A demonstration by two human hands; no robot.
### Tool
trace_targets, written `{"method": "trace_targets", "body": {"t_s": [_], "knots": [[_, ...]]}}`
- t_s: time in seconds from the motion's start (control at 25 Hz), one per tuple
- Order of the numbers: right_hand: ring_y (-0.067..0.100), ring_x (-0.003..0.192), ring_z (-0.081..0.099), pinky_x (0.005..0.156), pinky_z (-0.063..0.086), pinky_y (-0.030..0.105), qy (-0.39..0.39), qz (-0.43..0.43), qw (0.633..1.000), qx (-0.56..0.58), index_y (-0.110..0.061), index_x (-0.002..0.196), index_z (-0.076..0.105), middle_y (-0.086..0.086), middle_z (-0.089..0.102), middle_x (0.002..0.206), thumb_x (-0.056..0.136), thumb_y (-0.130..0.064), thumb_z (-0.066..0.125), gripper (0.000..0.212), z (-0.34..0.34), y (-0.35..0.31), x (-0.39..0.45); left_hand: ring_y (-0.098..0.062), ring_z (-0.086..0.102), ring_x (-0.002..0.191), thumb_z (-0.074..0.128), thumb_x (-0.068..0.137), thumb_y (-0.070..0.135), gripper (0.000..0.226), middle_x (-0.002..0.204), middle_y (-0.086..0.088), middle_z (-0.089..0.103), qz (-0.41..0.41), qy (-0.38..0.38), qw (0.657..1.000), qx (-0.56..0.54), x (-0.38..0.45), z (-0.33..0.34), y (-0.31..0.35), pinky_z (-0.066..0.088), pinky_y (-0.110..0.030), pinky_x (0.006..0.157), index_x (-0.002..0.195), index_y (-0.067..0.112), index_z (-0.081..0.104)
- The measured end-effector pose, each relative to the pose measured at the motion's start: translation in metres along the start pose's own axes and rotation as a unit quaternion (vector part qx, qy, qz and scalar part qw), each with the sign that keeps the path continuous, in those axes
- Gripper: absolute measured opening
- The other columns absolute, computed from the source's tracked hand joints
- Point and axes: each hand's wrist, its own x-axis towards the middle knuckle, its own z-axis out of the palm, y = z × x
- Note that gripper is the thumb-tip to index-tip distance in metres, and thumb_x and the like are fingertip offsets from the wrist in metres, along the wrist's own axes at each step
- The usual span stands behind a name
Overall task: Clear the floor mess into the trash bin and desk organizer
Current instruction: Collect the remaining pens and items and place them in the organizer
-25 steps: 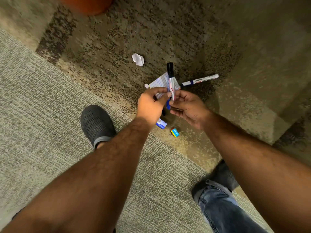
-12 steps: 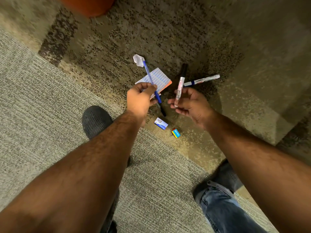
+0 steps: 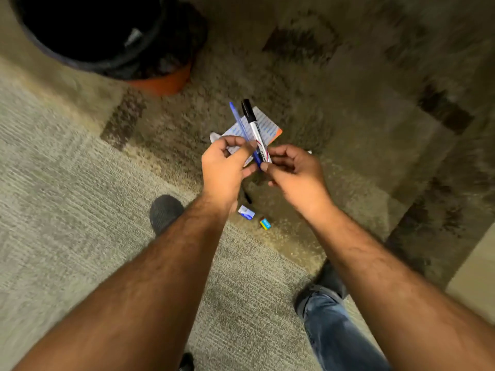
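The head view looked down on a patterned rug (image 3: 334, 76) in tan and brown, with a paler ribbed carpet (image 3: 53, 210) beside it. A bin (image 3: 160, 81), orange-walled and lined with a black bag, stood on the rug, near the notepad (image 3: 267, 124) that lay open on the floor.

Both hands met just above the notepad. The left hand (image 3: 223, 171) had its grip closed around a blue pen (image 3: 238, 121), fingers curled over the lower barrel. The right hand (image 3: 296, 172) pinched the lower end of a black-capped marker (image 3: 253, 124) between thumb and fingers. Pen and marker lay side by side, nearly touching, both pointing away from the person and toward the bin.

Nearer the person than the notepad, two small items lay apart on the rug: a white and blue eraser (image 3: 246, 212) and a small yellow and blue block (image 3: 265, 224). A scrap of white paper (image 3: 214, 136) peeked out at the notepad's edge, beside the left hand. No organizer was in view.

The step in hand seemed to be gathering the writing tools into one hand. Next, one grip would likely need to take both, freeing the other hand for the items on the floor.
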Motion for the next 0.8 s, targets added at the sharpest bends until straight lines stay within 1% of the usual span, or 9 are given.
{"method": "trace_targets", "body": {"t_s": [0.16,0.24,0.32,0.4,0.52,0.6,0.68,0.72,0.8], "knots": [[0.002,0.075,0.07,0.06,0.058,0.02,0.047,-0.076,0.996,0.027,-0.014,0.106,0.072,-0.008,0.076,0.087,0.09,0.005,0.071,0.025,-0.018,-0.122,-0.056,-0.018,0.072,0.077,0.079,0.087,0.006,0.019,0.089,-0.009,0.067,0.061,-0.032,0.998,-0.007,-0.059,0.04,0.108,0.062,-0.032,0.063,0.081,0.02,0.067],[-0.001,0.074,0.072,0.063,0.058,0.018,0.058,-0.118,0.991,0.039,-0.017,0.1,0.074,-0.01,0.079,0.082,0.088,0.007,0.073,0.027,-0.029,-0.193,-0.091,-0.014,0.074,0.072,0.08,0.086,0.006,0.023,0.082,-0.003,0.073,0.101,-0.064,0.993,-0.001,-0.099,0.06,0.172,0.06,-0.028,0.058,0.078,0.024,0.069],[-0.002,0.072,0.073,0.066,0.057,0.016,0.06,-0.156,0.985,0.042,-0.021,0.094,0.075,-0.013,0.079,0.081,0.084,0.01,0.075,0.033,-0.037,-0.264,-0.128,-0.015,0.074,0.068,0.081,0.082,0.008,0.021,0.079,-0.002,0.075,0.133,-0.085,0.987,-0.004,-0.14,0.075,0.235,0.059,-0.027,0.055,0.076,0.025,0.071],[0.001,0.072,0.073,0.069,0.057,0.018,0.059,-0.175,0.982,0.042,-0.019,0.092,0.076,-0.008,0.079,0.082,0.081,0.012,0.077,0.033,-0.041,-0.317,-0.159,-0.018,0.072,0.065,0.083,0.078,0.009,0.019,0.078,-0.005,0.074,0.167,-0.087,0.982,-0.003,-0.175,0.085,0.287,0.058,-0.028,0.054,0.075,0.025,0.073],[0.013,0.079,0.075,0.074,0.059,0.024,0.058,-0.216,0.974,0.02,-0.02,0.093,0.077,-0.001,0.08,0.087,0.078,0.005,0.081,0.03,-0.055,-0.401,-0.208,-0.019,0.072,0.063,0.08,0.082,-0.002,0.027,0.076,-0.006,0.074,0.221,-0.089,0.971,-0.007,-0.233,0.105,0.362,0.059,-0.028,0.053,0.077,0.024,0.076],[0.015,0.081,0.076,0.075,0.06,0.024,0.048,-0.245,0.968,-0.007,-0.026,0.093,0.077,-0.005,0.08,0.088,0.077,-0.001,0.082,0.03,-0.069,-0.452,-0.243,-0.023,0.07,0.066,0.081,0.079,0.002,0.021,0.077,-0.009,0.075,0.248,-0.096,0.964,-0.012,-0.275,0.117,0.403,0.06,-0.032,0.055,0.08,0.022,0.078],[0.009,0.081,0.075,0.074,0.059,0.021,0.051,-0.258,0.964,-0.03,-0.029,0.093,0.076,-0.008,0.079,0.087,0.078,-0.008,0.083,0.027,-0.08,-0.478,-0.266,-0.026,0.07,0.07,0.087,0.073,0.006,0.018,0.081,-0.013,0.076,0.263,-0.095,0.96,-0.014,-0.303,0.128,0.425,0.062,-0.034,0.057,0.083,0.02,0.079],[0.008,0.081,0.075,0.076,0.059,0.023,0.053,-0.258,0.964,-0.031,-0.03,0.094,0.076,-0.008,0.079,0.087,0.078,-0.01,0.084,0.026,-0.086,-0.49,-0.278,-0.027,0.071,0.071,0.088,0.073,0.006,0.019,0.083,-0.016,0.077,0.269,-0.094,0.959,-0.011,-0.318,0.134,0.435,0.063,-0.035,0.059,0.084,0.018,0.08],[0.009,0.082,0.076,0.08,0.062,0.032,0.064,-0.248,0.966,-0.024,-0.032,0.094,0.077,-0.007,0.08,0.086,0.08,-0.013,0.084,0.025,-0.101,-0.511,-0.304,-0.029,0.073,0.072,0.085,0.078,0.0,0.021,0.085,-0.022,0.077,0.269,-0.101,0.958,-0.001,-0.352,0.148,0.455,0.064,-0.035,0.06,0.088,0.018,0.081]]}}
